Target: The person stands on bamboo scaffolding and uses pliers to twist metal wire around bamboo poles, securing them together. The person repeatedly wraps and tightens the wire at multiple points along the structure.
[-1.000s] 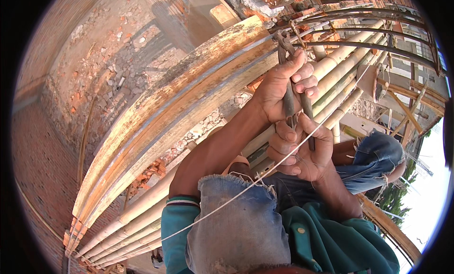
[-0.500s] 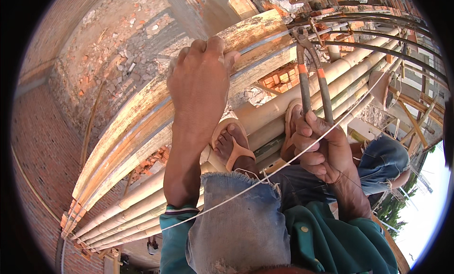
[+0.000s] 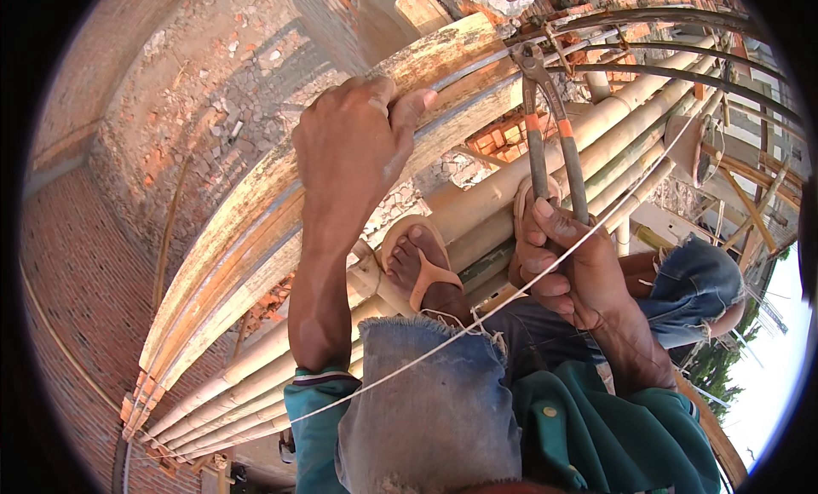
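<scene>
My left hand (image 3: 351, 140) is curled over the top edge of a long wooden plank formwork (image 3: 456, 44), fingers bent down its far side and thumb lying along the near side. In my right hand (image 3: 575, 268) is a pair of long-handled pincers (image 3: 558, 128) with orange bands on the handles. Their jaws point away from me and sit at the end of the formwork, beside dark steel rebar (image 3: 656, 70) and a tie ring (image 3: 558, 47). Whether the jaws bite on wire is too small to tell. Steel bars run between the planks.
My sandalled feet (image 3: 422, 264) rest on a row of bamboo poles (image 3: 477, 196). A taut white string (image 3: 409, 358) crosses in front of my knees. Rubble ground (image 3: 230, 94) lies far below, beside a brick wall (image 3: 77, 281). A trowel-like plate (image 3: 686, 149) is at the right.
My left hand has turned slightly on the plank, its fingers curling further over the far side. The pincers' jaws appear slightly farther left and higher as the whole view shifts a little.
</scene>
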Demonstrator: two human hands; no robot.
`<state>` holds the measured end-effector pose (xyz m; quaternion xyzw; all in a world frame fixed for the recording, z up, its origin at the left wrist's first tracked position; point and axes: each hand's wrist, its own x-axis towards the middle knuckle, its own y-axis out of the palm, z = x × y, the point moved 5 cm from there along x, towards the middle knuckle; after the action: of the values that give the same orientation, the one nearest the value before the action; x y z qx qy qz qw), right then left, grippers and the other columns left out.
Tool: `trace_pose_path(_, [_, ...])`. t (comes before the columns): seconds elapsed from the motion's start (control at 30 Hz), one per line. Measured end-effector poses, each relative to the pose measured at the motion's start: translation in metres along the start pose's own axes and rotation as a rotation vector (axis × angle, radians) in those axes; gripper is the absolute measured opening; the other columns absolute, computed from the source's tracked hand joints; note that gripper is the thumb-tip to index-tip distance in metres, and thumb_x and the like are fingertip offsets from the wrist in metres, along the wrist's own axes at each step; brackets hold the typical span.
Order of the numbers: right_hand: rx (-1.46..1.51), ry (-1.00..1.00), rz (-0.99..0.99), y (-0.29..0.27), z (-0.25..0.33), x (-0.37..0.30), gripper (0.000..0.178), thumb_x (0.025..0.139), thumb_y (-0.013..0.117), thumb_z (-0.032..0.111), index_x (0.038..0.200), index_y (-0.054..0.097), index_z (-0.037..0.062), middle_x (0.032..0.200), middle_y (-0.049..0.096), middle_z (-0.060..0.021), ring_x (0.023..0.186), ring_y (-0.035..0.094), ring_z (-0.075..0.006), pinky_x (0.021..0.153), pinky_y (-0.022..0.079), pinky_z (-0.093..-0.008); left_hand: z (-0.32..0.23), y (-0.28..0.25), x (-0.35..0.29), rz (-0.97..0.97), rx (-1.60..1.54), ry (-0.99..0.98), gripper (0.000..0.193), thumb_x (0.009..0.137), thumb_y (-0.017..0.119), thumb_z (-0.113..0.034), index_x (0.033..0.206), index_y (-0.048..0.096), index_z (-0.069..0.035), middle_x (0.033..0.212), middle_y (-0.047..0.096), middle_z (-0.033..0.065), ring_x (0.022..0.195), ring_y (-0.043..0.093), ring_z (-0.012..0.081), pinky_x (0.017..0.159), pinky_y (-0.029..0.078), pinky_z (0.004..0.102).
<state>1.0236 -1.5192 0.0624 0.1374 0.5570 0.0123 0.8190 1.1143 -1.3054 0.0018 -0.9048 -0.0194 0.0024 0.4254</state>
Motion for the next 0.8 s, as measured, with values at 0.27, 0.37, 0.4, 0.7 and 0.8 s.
trace_pose_path(0.27, [0.002, -0.033, -0.049, 0.001, -0.021, 0.015, 0.042, 0.104, 0.057, 0.048, 0.091, 0.047, 0.0097, 0.068, 0.043, 0.0001, 0.044, 0.033, -0.0059, 0.032, 0.026, -0.0218, -0.002, 0.0, 0.005, 0.153, 0.038, -0.052, 0.051, 0.097, 0.066, -0.047, 0.073, 0.067, -0.002, 0.072, 0.066, 0.017, 0.071, 0.066, 0.0356, 0.067, 0.05, 0.0489])
trace_pose_path(0.37, [0.003, -0.019, -0.029, 0.006, -0.022, 0.017, 0.044, 0.103, 0.058, 0.051, 0.091, 0.046, 0.0104, 0.069, 0.042, 0.0, 0.044, 0.033, -0.006, 0.033, 0.026, -0.0219, -0.003, 0.0, 0.005, 0.128, 0.029, -0.034, 0.051, 0.098, 0.065, -0.047, 0.074, 0.068, -0.002, 0.073, 0.066, 0.0165, 0.071, 0.066, 0.0357, 0.067, 0.05, 0.0485])
trace_pose_path(0.4, [-0.009, -0.015, -0.02, 0.007, -0.022, 0.018, 0.045, 0.103, 0.058, 0.052, 0.092, 0.046, 0.0105, 0.069, 0.042, -0.0001, 0.044, 0.033, -0.0061, 0.033, 0.026, -0.022, -0.002, 0.001, 0.005, 0.123, 0.023, -0.035, 0.052, 0.098, 0.065, -0.047, 0.074, 0.068, -0.002, 0.073, 0.067, 0.0165, 0.072, 0.066, 0.0357, 0.068, 0.05, 0.0484])
trace_pose_path(0.7, [0.034, -0.088, -0.002, 0.016, -0.029, 0.024, 0.043, 0.103, 0.06, 0.049, 0.091, 0.046, 0.0099, 0.067, 0.043, -0.0011, 0.044, 0.035, -0.007, 0.032, 0.027, -0.024, -0.001, 0.001, 0.002, 0.149, 0.028, -0.074, 0.052, 0.097, 0.064, -0.049, 0.076, 0.07, -0.003, 0.077, 0.068, 0.014, 0.071, 0.065, 0.0334, 0.067, 0.051, 0.0466])
trace_pose_path(0.8, [0.026, -0.036, -0.102, 0.012, -0.028, 0.018, 0.042, 0.102, 0.062, 0.046, 0.088, 0.047, 0.0096, 0.066, 0.044, -0.0004, 0.041, 0.035, -0.0069, 0.031, 0.027, -0.0247, 0.0, -0.003, 0.001, 0.08, -0.02, -0.073, 0.05, 0.096, 0.067, -0.047, 0.072, 0.068, -0.003, 0.075, 0.067, 0.0132, 0.071, 0.065, 0.0314, 0.066, 0.05, 0.0462])
